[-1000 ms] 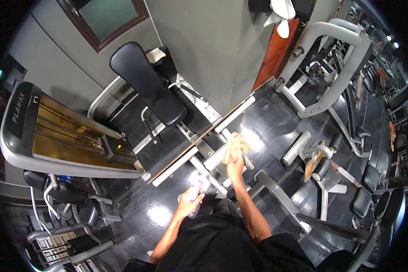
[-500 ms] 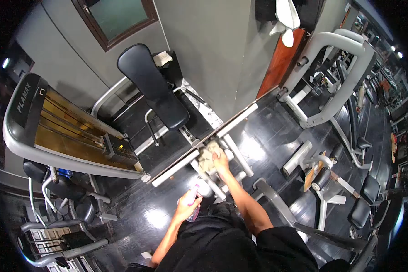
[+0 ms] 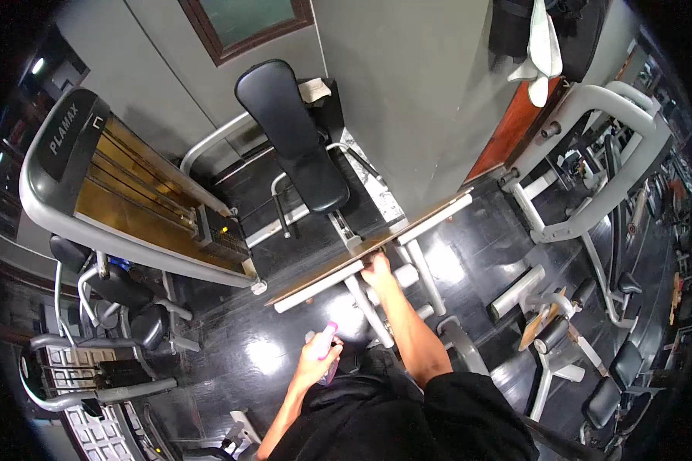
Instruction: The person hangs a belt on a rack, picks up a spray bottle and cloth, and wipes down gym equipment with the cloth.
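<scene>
My left hand (image 3: pixel 315 363) is wrapped round a pink and whitish spray bottle (image 3: pixel 328 339), held low in front of my body. My right hand (image 3: pixel 377 270) reaches forward to the light grey frame (image 3: pixel 369 309) of a gym machine, at the gap between two padded-looking bars. Its fingers look curled at the edge of a long brown panel (image 3: pixel 315 278); their tips and whatever they hold are hidden. No cloth shows in or around this hand now. Past the panel stands the machine's black seat (image 3: pixel 321 184) with its tall backrest (image 3: pixel 273 96).
A weight stack tower (image 3: pixel 69 146) marked PLAMAX stands to the left. A grey tubular machine (image 3: pixel 584 161) and a low padded bench (image 3: pixel 553 334) are on the right. White cloths (image 3: pixel 542 50) hang by the wall, and a folded cloth (image 3: pixel 314 90) lies behind the seat.
The beige cloth under my right hand has gone out of sight as that hand moved to the panel's edge. The view has shifted; my left hand keeps the bottle.
</scene>
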Action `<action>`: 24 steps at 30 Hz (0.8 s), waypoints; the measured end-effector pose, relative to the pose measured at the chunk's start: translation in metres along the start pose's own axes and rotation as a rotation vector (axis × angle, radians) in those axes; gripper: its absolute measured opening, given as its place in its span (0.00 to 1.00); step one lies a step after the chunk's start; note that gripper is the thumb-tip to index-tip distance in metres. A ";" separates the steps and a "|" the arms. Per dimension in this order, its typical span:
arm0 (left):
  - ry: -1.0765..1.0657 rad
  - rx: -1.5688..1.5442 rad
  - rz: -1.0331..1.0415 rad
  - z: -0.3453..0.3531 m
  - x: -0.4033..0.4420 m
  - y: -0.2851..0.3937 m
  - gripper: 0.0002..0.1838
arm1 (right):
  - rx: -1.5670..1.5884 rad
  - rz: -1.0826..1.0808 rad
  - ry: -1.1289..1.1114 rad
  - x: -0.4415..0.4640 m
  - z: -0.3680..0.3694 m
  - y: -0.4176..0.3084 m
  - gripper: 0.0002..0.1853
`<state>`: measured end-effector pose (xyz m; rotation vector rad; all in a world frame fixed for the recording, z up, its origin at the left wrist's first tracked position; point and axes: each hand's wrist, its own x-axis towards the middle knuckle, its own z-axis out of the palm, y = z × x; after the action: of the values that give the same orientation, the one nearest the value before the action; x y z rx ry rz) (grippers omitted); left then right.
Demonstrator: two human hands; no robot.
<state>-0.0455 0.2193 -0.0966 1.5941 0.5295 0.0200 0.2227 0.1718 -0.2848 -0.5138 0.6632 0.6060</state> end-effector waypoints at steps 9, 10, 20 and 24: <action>-0.130 0.079 0.109 0.011 0.010 0.018 0.07 | 0.066 -0.031 -0.427 -0.089 0.023 -0.048 0.09; -0.138 0.081 0.113 0.011 0.011 0.018 0.07 | 0.069 -0.039 -0.428 -0.094 0.024 -0.050 0.09; -0.203 0.056 0.114 0.009 0.009 0.010 0.07 | -0.083 -0.140 -0.343 -0.167 0.056 -0.072 0.10; -0.213 0.048 0.114 0.005 0.008 0.009 0.08 | -0.057 -0.200 -0.250 -0.213 0.075 -0.074 0.12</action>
<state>-0.0341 0.2178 -0.0914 1.6483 0.2745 -0.0764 0.1677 0.0908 -0.0686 -0.5396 0.3541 0.4906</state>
